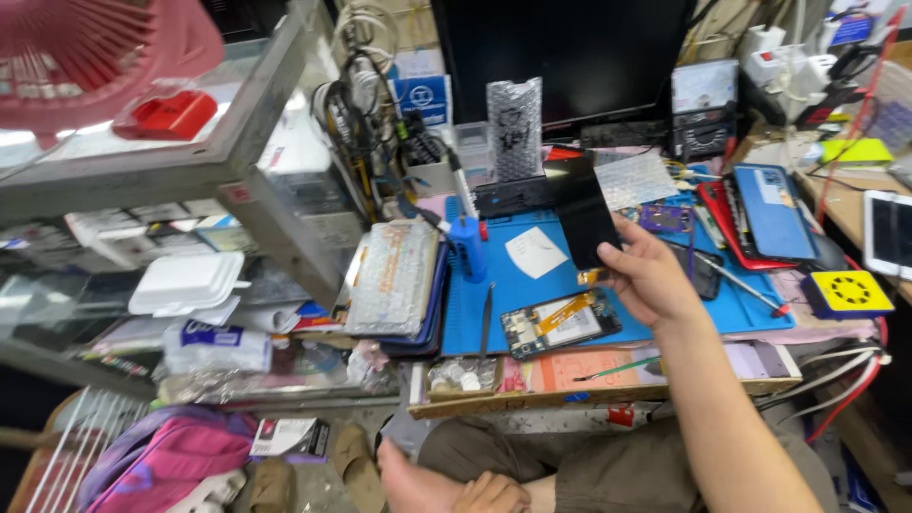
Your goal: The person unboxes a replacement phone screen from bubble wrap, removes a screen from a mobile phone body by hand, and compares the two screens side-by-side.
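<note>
The right hand (pixel 651 275) is raised over the table (pixel 665 375), its grip clamped on the lower edge of a black phone screen panel (pixel 581 214), thumb and fingers pinching it so the dark sheet stands nearly upright, a short orange ribbon cable hanging at its bottom. At about 7 o'clock from that hand, an opened phone body (pixel 560 323) lies flat on the blue work mat (pixel 513 294), its boards and an orange flex strip exposed. Just at 9 o'clock from the phone body lie tweezers (pixel 486 321), pointing along the mat. Further toward 10 o'clock stands a small blue bottle (pixel 466 249), with a white paper slip (pixel 535 253) beside it. At 3 o'clock from the hand a red-tipped screwdriver (pixel 746 285) rests on the mat. The left hand (pixel 489 494) sits low at 6 o'clock, resting by a bare foot; its grip is loosely curled on nothing, fingers together.
</note>
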